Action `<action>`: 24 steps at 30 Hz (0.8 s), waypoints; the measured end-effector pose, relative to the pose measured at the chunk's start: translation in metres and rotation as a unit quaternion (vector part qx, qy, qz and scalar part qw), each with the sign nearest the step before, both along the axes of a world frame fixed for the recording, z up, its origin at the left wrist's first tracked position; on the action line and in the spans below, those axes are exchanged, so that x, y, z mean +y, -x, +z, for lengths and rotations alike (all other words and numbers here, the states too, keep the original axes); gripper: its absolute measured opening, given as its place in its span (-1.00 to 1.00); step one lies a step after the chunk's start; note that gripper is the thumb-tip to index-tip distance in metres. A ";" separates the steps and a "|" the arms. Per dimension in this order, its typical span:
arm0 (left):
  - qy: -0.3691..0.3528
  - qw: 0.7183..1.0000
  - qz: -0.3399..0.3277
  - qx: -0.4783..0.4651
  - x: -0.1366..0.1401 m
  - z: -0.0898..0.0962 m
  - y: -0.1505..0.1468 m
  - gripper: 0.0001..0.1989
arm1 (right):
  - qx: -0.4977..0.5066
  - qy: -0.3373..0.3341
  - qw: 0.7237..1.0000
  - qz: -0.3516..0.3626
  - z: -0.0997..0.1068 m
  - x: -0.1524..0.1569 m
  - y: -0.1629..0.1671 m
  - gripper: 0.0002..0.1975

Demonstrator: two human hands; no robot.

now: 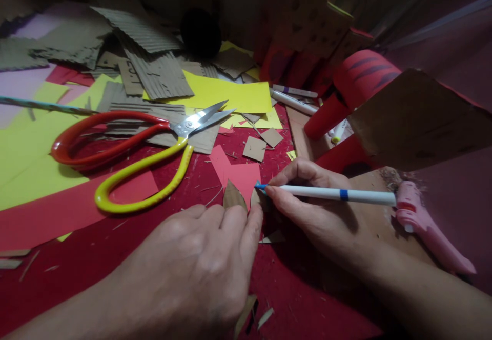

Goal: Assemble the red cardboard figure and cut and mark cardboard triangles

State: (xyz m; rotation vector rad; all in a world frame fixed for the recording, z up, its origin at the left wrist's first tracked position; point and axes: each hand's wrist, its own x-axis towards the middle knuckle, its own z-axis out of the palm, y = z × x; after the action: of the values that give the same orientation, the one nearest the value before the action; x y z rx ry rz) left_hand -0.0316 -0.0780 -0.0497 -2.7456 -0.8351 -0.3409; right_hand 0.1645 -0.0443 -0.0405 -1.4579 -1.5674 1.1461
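My right hand pinches a white felt-tip pen with a blue band near its tip. The pen's blue tip touches a small leaf-shaped cardboard piece on the table. From the near side, my left hand presses that piece down, fingers curled close together and tips mostly hidden. Another pointed cardboard piece stands out just beyond its knuckles. Under both lies a scrap of coral-red paper. Scissors with one red and one yellow handle lie open to the left.
Torn corrugated cardboard and yellow paper pile up at the back. A coral-red strip lies left. On the right are a pink glue gun, a red paper-and-cardboard construction and more pens. Small cardboard squares dot the red cloth.
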 end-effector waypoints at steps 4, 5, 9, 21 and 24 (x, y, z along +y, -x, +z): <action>-0.013 0.999 0.009 -0.041 -0.001 -0.006 -0.002 -0.53 | -0.013 -0.002 1.000 -0.002 0.001 0.000 0.000 -0.87; -0.017 0.999 0.014 -0.047 -0.001 -0.007 -0.002 -0.53 | -0.008 0.002 1.000 -0.005 0.002 0.000 0.000 -0.87; -0.019 0.998 0.024 -0.050 -0.003 -0.012 -0.003 -0.52 | 0.014 0.018 1.000 -0.011 0.003 0.000 0.001 -0.87; 0.017 1.000 0.013 0.013 -0.002 0.002 0.000 -0.51 | 0.024 0.028 0.999 0.014 0.002 0.001 -0.001 -0.86; 0.006 1.000 0.011 0.011 -0.001 0.001 0.000 -0.53 | 0.008 0.020 1.000 0.018 0.004 0.000 -0.001 -0.87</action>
State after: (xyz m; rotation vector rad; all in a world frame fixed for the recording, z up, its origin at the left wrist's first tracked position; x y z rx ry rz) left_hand -0.0315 -0.0792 -0.0482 -2.7442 -0.8632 -0.3023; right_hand 0.1653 -0.0440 -0.0362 -1.4490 -1.5736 1.2128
